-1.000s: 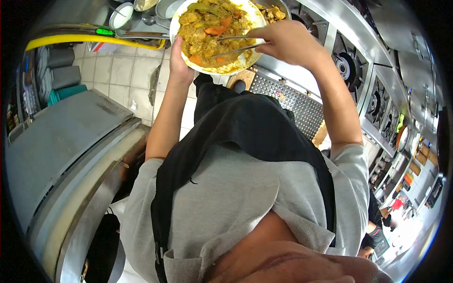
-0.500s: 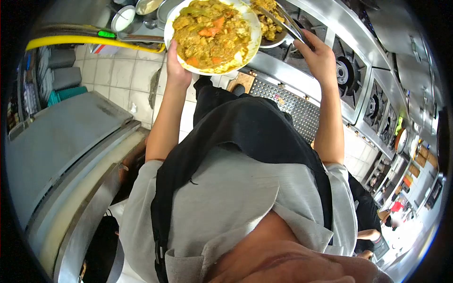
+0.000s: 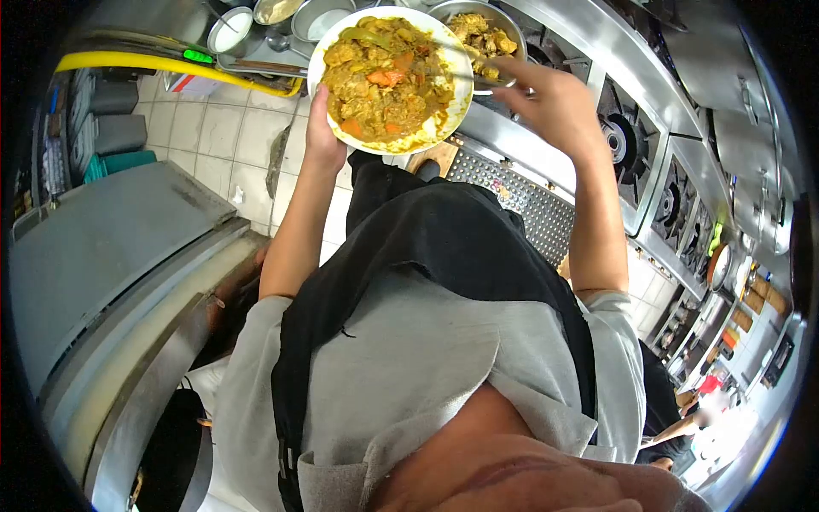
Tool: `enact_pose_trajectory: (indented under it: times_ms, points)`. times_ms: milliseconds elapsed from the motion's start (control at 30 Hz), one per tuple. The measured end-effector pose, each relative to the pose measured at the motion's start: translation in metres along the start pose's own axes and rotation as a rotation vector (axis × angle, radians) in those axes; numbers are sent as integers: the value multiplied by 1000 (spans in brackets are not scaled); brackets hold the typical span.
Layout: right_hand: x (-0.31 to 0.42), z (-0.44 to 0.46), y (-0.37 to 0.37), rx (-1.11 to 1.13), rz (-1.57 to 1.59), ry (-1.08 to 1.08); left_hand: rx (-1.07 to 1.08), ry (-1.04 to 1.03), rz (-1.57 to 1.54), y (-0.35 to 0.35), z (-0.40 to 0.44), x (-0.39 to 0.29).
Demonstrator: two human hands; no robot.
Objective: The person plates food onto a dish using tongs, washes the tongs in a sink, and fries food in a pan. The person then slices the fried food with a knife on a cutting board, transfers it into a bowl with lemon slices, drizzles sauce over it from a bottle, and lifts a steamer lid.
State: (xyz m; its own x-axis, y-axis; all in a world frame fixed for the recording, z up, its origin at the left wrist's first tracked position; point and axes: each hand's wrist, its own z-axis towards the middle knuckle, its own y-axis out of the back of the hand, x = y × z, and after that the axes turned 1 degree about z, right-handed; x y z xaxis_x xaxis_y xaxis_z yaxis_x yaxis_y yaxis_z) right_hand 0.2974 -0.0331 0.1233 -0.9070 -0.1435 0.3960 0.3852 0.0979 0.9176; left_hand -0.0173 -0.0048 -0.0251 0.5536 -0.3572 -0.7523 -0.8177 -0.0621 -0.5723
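A white plate (image 3: 465,85) heaped with yellow-brown curry (image 3: 384,85), with orange and green pieces in it, is held up by my left hand (image 3: 325,128) at its lower left rim. My right hand (image 3: 550,104) is closed on metal tongs (image 3: 465,53), which are smeared by motion and reach over the right side of the plate. Just behind my right fingers, a metal pan (image 3: 515,32) with more cooked pieces sits on the stove.
Gas burners (image 3: 620,141) line the stove at the right. Metal bowls (image 3: 322,19) and a spoon (image 3: 280,40) lie at the top left, near a yellow hose (image 3: 171,63). A grey lid (image 3: 111,247) is at the left. Another person (image 3: 670,418) is at the lower right.
My right hand moved from the plate to the pan with the tongs, then came back partway towards the plate. The plate sits slightly lower in view, and more of the pan shows.
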Motion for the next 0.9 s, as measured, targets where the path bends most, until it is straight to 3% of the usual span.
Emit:
enact_pose_trajectory:
  times_ms: [67, 133, 333, 467, 567, 600, 700, 733, 867, 900]
  points:
    - [33, 8, -4, -35, -84, 211, 13, 6, 2, -3, -4, -2]
    - [55, 22, -12, -16, -222, 290, 66, 35, -27, -5, -5, -3]
    - [79, 54, -35, 131, -383, 346, 73, 64, 30, -12, -10, -3]
    - [48, 41, -41, -37, -148, 380, 67, 82, 1, -13, -10, -1]
    - [24, 25, -51, 48, 164, 121, 86, 100, 13, -12, -9, 0]
    - [19, 21, -56, 47, 163, 124, 95, 97, 9, -13, -8, 0]
    - [11, 7, -60, 130, 738, -103, 105, 89, -4, -12, -5, 1]
    - [6, 3, -57, 124, 739, -105, 100, 83, -15, -14, -4, 0]
    - [-27, -10, -49, -105, 999, -316, 61, 91, 14, -16, -5, -1]
    - [-36, -13, -45, -160, 934, -361, 65, 79, 22, -16, -6, -2]
